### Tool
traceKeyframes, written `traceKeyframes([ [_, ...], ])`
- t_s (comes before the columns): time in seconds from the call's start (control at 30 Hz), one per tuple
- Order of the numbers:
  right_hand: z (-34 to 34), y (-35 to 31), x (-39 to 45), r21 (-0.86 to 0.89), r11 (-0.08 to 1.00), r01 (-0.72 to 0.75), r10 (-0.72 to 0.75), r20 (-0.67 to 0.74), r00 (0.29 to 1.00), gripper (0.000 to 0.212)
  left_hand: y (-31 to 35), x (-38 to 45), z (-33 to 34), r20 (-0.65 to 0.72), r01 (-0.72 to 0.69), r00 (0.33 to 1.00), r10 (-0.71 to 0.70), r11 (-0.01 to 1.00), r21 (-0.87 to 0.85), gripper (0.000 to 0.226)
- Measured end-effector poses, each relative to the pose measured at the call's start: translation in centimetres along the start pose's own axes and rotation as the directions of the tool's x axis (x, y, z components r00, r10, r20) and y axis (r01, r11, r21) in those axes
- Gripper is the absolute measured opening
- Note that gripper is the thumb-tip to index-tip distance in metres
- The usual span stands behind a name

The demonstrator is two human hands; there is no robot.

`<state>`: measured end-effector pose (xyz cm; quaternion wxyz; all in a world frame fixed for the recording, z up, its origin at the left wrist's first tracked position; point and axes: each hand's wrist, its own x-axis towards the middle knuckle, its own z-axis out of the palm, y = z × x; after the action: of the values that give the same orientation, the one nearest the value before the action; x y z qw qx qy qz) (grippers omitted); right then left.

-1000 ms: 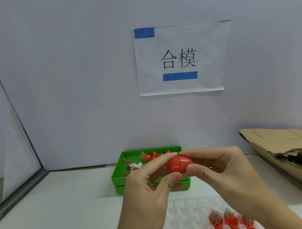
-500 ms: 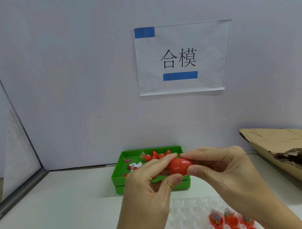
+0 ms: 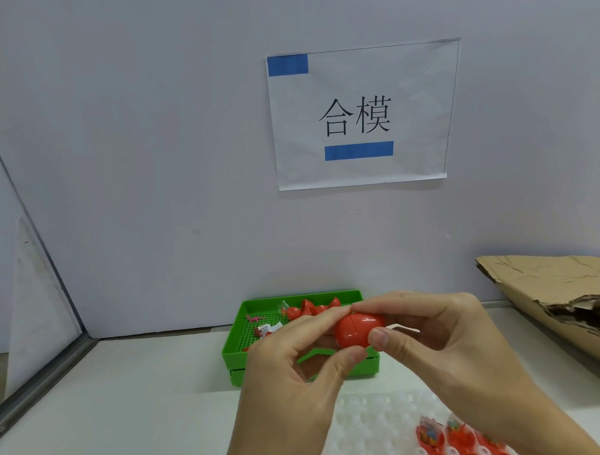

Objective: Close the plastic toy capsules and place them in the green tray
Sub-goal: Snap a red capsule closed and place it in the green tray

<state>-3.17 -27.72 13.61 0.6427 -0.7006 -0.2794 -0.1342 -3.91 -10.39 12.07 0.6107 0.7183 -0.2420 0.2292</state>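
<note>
At nine o'clock of the scene's middle, a green tray sits on the white table, with red pieces in it. The left hand pinches the red capsule between thumb and forefinger; the right hand pinches its other end. The capsule is held above the tray's near edge. At five o'clock, a clear bubble sheet holds open red shells. At three o'clock lies torn cardboard.
</note>
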Motion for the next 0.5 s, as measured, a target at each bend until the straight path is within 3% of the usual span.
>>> traceKeyframes([
  [0.17,0.6,0.2,0.2,-0.033,0.999,0.029,-0.032,-0.081,0.996,0.031,0.0,0.2,0.3,-0.059,-0.124,0.988,0.142,0.963,0.239,0.055],
  [0.27,1.0,0.2,0.1,-0.096,0.993,0.065,-0.076,-0.112,0.991,0.046,-0.5,0.0,0.4,-0.089,-0.18,0.971,0.221,0.925,0.333,0.045],
  [0.5,1.4,0.2,0.0,-0.174,0.979,0.104,-0.128,-0.135,0.983,0.045,-0.4,-0.2,0.8,-0.116,-0.17,0.968,0.222,0.923,0.346,0.038],
])
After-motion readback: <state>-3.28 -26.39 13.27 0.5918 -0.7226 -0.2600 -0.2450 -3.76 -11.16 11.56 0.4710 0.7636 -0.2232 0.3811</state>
